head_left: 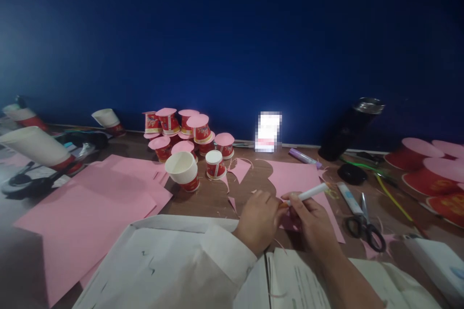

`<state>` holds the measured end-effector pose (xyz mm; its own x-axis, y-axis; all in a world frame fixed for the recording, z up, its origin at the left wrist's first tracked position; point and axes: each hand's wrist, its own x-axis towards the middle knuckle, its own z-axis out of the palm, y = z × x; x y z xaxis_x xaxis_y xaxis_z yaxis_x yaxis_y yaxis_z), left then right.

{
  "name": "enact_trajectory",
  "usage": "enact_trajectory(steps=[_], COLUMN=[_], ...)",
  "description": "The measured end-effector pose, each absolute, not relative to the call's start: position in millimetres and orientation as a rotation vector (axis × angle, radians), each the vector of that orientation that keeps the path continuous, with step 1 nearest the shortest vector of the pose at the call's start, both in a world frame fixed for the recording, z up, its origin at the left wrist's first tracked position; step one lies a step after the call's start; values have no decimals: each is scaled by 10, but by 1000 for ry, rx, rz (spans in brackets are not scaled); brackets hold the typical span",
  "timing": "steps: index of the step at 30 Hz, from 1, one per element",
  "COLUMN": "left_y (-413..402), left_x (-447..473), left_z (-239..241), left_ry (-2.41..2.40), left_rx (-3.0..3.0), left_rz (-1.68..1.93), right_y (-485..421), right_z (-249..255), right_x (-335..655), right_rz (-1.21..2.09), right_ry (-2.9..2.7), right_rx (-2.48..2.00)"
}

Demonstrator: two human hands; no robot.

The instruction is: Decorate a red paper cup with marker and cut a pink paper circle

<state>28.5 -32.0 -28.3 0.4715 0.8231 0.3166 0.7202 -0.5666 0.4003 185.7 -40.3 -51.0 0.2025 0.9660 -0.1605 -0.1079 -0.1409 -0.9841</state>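
The person's right hand (312, 219), lower right of centre, is closing its fingers and thumb around a white pen (312, 192). The left hand (258, 219) is curling beside the pen's lower end; whether it is holding anything is unclear. Pink paper (290, 175) is lying under the pen, scissors (365, 218) are resting at lower right, and red paper cups (200, 134) are standing left of centre.

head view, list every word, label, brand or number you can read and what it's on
Nothing can be read.
Small red cups: print too small.
Red cup at far right: gold marks blurred.
Open pages: lines too blurred.
White tube: blue marking blurred.
Bright rectangle: pixelated.
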Motion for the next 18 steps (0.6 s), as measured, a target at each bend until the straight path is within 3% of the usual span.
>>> enact_trajectory(steps=[7, 10, 14, 18], left_y=[-273, -195, -68, -2], left_x=[331, 244, 129, -10], left_z=[-298, -316, -309, -262], left_ry=[1335, 1308, 1749, 1884], left_rx=[2616, 2685, 2395, 2272], left_rz=[546, 385, 720, 802], right_y=[-353, -299, -298, -304], right_z=[-398, -238, -215, -358], right_x=[1996, 2147, 2009, 1801], right_rz=[1105, 918, 977, 896], right_ry=[-702, -464, -593, -747], right_rx=[-1279, -1063, -1057, -1208])
